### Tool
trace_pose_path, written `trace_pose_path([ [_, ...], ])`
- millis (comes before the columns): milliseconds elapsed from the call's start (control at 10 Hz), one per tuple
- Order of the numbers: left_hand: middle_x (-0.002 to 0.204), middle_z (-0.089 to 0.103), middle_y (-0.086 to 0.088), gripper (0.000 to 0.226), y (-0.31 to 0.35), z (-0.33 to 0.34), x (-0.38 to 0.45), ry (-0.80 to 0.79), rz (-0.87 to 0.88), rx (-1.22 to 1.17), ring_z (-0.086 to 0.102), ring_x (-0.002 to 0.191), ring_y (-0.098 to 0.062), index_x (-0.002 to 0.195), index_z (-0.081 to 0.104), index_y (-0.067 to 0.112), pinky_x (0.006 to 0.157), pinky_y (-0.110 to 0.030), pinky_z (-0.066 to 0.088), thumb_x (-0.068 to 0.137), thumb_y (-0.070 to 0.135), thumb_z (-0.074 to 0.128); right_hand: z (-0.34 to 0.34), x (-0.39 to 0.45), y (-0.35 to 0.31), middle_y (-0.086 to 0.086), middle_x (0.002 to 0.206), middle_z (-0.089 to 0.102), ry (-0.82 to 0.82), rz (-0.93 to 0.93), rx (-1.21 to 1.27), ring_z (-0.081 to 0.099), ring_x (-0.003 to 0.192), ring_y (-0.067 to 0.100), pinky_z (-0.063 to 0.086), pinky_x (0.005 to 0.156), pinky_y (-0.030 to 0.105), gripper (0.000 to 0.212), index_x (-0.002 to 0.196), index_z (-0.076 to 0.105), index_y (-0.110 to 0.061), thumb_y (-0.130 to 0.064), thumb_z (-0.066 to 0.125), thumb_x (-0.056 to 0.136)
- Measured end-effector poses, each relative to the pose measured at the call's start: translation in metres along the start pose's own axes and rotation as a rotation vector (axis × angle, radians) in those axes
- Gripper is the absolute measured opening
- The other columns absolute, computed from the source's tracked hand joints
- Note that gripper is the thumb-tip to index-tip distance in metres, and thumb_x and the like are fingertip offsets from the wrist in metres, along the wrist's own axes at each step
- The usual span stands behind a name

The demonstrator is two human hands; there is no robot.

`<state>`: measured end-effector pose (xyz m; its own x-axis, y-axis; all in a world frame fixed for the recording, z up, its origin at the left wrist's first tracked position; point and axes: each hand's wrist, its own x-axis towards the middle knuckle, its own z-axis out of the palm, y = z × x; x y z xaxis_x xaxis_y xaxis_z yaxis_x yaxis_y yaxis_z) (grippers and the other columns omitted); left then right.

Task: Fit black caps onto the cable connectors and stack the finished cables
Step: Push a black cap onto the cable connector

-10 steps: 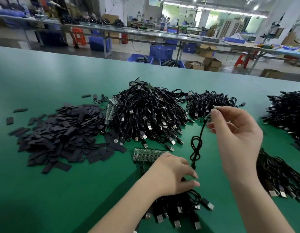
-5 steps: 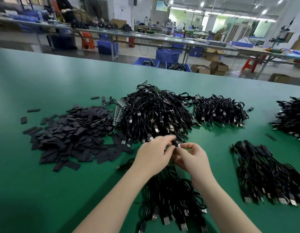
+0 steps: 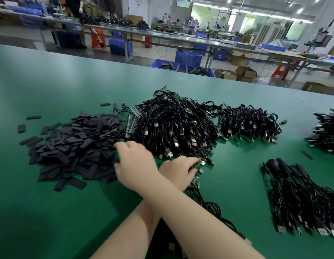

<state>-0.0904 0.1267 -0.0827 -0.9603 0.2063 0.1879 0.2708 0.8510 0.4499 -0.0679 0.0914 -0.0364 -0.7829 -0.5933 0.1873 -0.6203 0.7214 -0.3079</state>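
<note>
Two crossed forearms: right hand [image 3: 136,161] reaching cap pile [image 3: 76,144], grip unclear; left hand [image 3: 178,170] pinching connector [image 3: 198,163].

the black caps [image 3: 74,146] are flat dark sleeves in a loose heap, touching the fingertips of the right hand [image 3: 133,165], with a few strays beyond. the big tangle of black cables [image 3: 173,128] rises just past both hands, metal plugs pointing toward them. a small connector board [image 3: 197,164] sits pinched in the left hand [image 3: 178,170]. a row of capped cables [image 3: 300,202] lies well off to the left hand's far side, plugs fanned nearer the person.
</note>
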Motion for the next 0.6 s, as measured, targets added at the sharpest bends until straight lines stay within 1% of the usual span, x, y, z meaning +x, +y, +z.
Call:
trace_pose_path([
  [100,0.125,0.063,0.003,0.038,-0.008,0.007,-0.005,0.024,-0.006,-0.167,0.058,0.112,-0.017,0.133,0.057,0.032,0.095,-0.034,0.044,0.097,0.042,0.050,0.028,0.027,-0.020,0.015,0.141,0.042,-0.131,-0.091,-0.063,0.040,0.130,0.038,0.038,0.104,0.047,0.052,0.145,0.038,-0.014,-0.021,0.058,0.097],
  [200,0.123,0.063,0.008,0.036,-0.011,0.008,-0.007,0.046,-0.022,-0.205,0.057,0.111,-0.013,0.127,0.061,0.034,0.095,-0.031,0.044,0.095,0.048,0.051,0.048,0.041,-0.021,0.013,0.157,0.029,-0.152,-0.161,-0.078,0.029,0.141,0.036,0.029,0.114,0.047,0.050,0.153,0.031,-0.023,-0.026,0.045,0.105],
  [300,0.117,0.065,0.011,0.033,-0.015,0.013,-0.010,0.125,-0.055,-0.253,0.058,0.107,-0.010,0.122,0.065,0.034,0.093,-0.027,0.045,0.095,0.049,0.052,0.062,0.042,-0.019,0.010,0.147,0.044,-0.141,-0.149,-0.115,0.037,0.134,0.034,0.035,0.104,0.044,0.042,0.147,0.043,-0.025,-0.025,0.042,0.106],
  [400,0.114,0.065,0.013,0.033,-0.017,0.016,-0.010,0.149,-0.074,-0.252,0.059,0.103,-0.008,0.119,0.065,0.035,0.090,-0.027,0.046,0.094,0.052,0.051,0.062,0.041,-0.020,0.006,0.121,0.060,-0.033,-0.155,-0.168,0.051,0.115,0.031,0.038,0.087,0.038,0.032,0.126,0.061,-0.020,-0.012,0.051,0.097],
  [500,0.114,0.065,0.013,0.033,-0.017,0.018,-0.009,0.162,-0.070,-0.260,0.059,0.103,-0.008,0.119,0.065,0.036,0.089,-0.026,0.046,0.094,0.052,0.051,0.056,0.038,-0.017,0.005,0.107,0.064,0.034,-0.150,-0.187,0.056,0.105,0.031,0.033,0.078,0.035,0.022,0.108,0.064,-0.015,-0.006,0.057,0.090],
  [600,0.115,0.065,0.013,0.034,-0.017,0.019,-0.009,0.152,-0.085,-0.259,0.058,0.105,-0.007,0.120,0.065,0.036,0.090,-0.025,0.045,0.094,0.052,0.050,0.055,0.036,-0.014,0.006,0.104,0.063,0.052,-0.114,-0.162,0.055,0.103,0.031,0.031,0.076,0.034,0.022,0.105,0.063,-0.013,-0.002,0.061,0.086],
])
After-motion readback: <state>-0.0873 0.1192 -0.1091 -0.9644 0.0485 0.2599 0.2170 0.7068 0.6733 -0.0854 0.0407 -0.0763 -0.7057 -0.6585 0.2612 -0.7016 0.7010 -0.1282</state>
